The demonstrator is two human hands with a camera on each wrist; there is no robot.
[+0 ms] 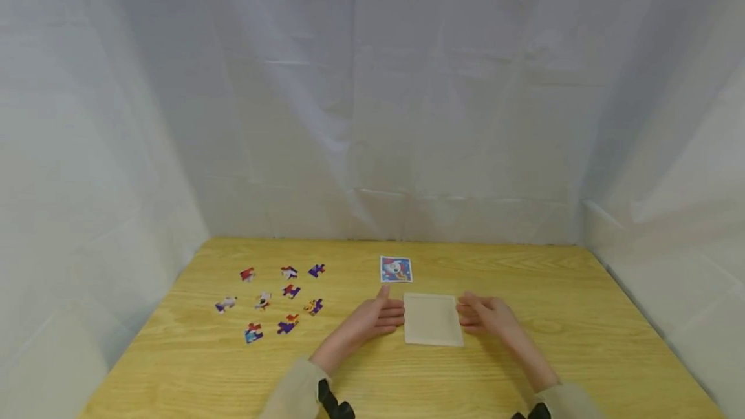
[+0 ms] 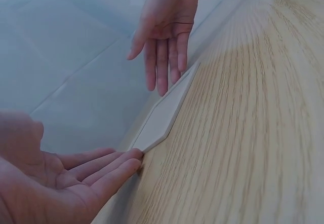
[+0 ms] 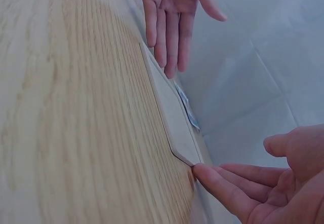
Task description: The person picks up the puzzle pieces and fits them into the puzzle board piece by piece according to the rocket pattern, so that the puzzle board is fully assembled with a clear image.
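Observation:
A pale square puzzle tray (image 1: pixel 432 319) lies flat on the wooden table (image 1: pixel 582 315). My left hand (image 1: pixel 378 315) rests at its left edge with straight fingers touching the rim. On the opposite side my right hand (image 1: pixel 485 314) touches the right edge the same way. The left wrist view shows the tray (image 2: pixel 167 113) between my left fingertips (image 2: pixel 126 163) and the right hand (image 2: pixel 164 36). The right wrist view shows the tray (image 3: pixel 174 120), my right fingertips (image 3: pixel 207 176) and the left hand (image 3: pixel 169 21). Neither hand holds anything.
Several colourful puzzle pieces (image 1: pixel 273 299) lie scattered on the table's left part. A small picture card (image 1: pixel 396 269) sits just behind the tray, and its corner (image 3: pixel 187 110) shows in the right wrist view. White cloth walls (image 1: pixel 372 115) close in the table on three sides.

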